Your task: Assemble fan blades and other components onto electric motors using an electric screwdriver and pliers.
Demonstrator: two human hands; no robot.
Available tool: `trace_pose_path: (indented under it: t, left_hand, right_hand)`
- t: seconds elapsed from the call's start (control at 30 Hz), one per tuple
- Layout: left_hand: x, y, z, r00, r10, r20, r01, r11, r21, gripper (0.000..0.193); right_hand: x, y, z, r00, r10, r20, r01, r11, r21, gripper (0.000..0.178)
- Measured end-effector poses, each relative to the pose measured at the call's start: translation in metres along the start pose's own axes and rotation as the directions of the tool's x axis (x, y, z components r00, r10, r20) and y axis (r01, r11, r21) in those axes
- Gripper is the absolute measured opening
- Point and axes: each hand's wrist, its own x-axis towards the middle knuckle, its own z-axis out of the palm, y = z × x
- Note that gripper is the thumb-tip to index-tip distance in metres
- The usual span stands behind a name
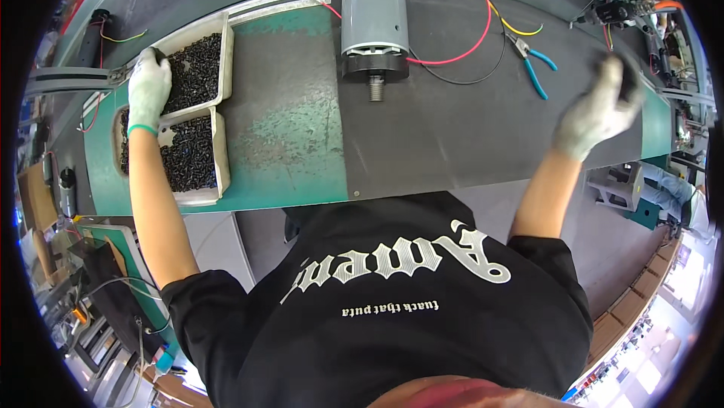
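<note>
Black pieces (194,72) point every way beside my left hand (150,82); right hand (602,106) blurs; I can't tell either's finger grip; green bench (286,170) beneath.

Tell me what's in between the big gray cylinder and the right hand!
In the head view, blue-handled pliers lie between the gray cylinder and the blurry right hand, with red, yellow and black wires curling nearer the cylinder.

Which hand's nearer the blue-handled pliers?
Right. The right hand is to the pliers' right, apart from them; the left hand is far left, at the upper tray.
</note>
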Motion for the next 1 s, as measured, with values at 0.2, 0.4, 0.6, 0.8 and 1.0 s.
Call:
trace_pose_path:
  t: [0.2,0.4,0.6,0.8,1.0]
  left_hand:
    - [-0.042,0.088,-0.094,0.946,-0.198,0.258,0.324,0.534,-0.780,0.023]
    - [-0.117,0.173,-0.098,0.980,0.017,0.196,0.190,-0.333,-0.923,0.025]
    - [-0.149,0.249,-0.072,0.902,0.359,0.240,0.430,-0.805,-0.409,0.034]
    - [-0.148,0.286,-0.055,0.826,0.500,0.260,0.550,-0.816,-0.177,0.028]
    - [-0.153,0.315,-0.061,0.803,0.490,0.339,0.558,-0.818,-0.140,0.025]
  right_hand:
    - [0.136,0.169,-0.029,0.932,0.043,0.359,-0.011,0.996,-0.091,0.055]
    - [0.179,0.198,-0.016,0.596,0.270,0.756,-0.261,0.956,-0.136,0.031]
    - [0.128,0.137,-0.006,0.723,0.096,0.684,-0.349,0.906,0.241,0.034]
    - [0.049,-0.011,0.016,0.770,0.214,0.601,-0.623,0.454,0.637,0.044]
    - [0.005,-0.060,0.022,0.629,0.046,0.776,-0.722,-0.336,0.605,0.029]
